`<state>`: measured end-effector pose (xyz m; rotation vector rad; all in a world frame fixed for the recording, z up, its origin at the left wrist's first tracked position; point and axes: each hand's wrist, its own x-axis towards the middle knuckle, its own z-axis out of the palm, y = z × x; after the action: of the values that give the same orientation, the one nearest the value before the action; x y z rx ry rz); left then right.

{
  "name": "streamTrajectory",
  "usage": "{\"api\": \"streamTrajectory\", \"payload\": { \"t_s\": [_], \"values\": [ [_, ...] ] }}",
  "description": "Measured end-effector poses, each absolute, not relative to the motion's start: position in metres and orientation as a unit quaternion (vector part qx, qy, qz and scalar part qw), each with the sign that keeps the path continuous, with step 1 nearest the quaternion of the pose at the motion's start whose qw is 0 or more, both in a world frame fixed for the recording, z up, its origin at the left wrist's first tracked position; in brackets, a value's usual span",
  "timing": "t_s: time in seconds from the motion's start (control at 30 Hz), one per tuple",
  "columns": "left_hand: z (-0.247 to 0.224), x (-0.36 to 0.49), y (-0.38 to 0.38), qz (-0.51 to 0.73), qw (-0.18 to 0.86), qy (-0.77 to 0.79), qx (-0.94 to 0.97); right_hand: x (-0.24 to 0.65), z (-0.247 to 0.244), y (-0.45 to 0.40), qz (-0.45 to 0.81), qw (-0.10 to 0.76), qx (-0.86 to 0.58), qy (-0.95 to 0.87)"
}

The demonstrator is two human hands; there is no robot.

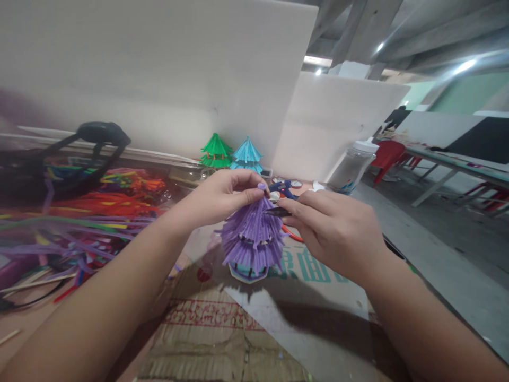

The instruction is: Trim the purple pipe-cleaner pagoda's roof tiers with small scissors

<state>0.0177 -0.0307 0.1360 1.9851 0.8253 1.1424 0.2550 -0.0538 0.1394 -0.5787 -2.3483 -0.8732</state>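
A purple pipe-cleaner pagoda (254,239) with two fringed tiers stands upright on a light-edged, many-sided base (248,277). My left hand (228,196) comes in from the left and pinches its peak, where a small purple knob (261,186) shows by the thumb. On the other side, my right hand (334,223) grips a slim black pointed tool (277,211) that looks like tweezers. The tool's tip is at the upper tier's right side; I cannot tell whether it touches the strands. The right fingertips are partly hidden.
Green (216,151) and blue (247,155) pagoda-like pieces stand behind, near the white panel. A blue glue gun (284,188) lies behind my right hand, with a clear bottle (352,167) farther right. Loose pipe cleaners (107,207) heap at left. Cardboard (199,345) covers the table.
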Motion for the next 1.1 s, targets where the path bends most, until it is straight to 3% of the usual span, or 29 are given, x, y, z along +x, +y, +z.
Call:
{"api": "streamTrajectory", "payload": {
  "t_s": [0.53, 0.83, 1.1],
  "values": [
    [0.137, 0.012, -0.035, 0.366, 0.362, 0.34, 0.787, 0.255, 0.146, -0.058, -0.346, 0.296, -0.231, -0.86],
    [0.142, 0.018, -0.041, 0.334, 0.252, 0.403, 0.814, 0.258, 0.15, -0.059, -0.365, 0.314, -0.234, -0.845],
    [0.144, 0.016, -0.044, 0.33, 0.248, 0.422, 0.807, 0.279, 0.163, -0.058, -0.349, 0.382, -0.253, -0.818]
  ]
}}
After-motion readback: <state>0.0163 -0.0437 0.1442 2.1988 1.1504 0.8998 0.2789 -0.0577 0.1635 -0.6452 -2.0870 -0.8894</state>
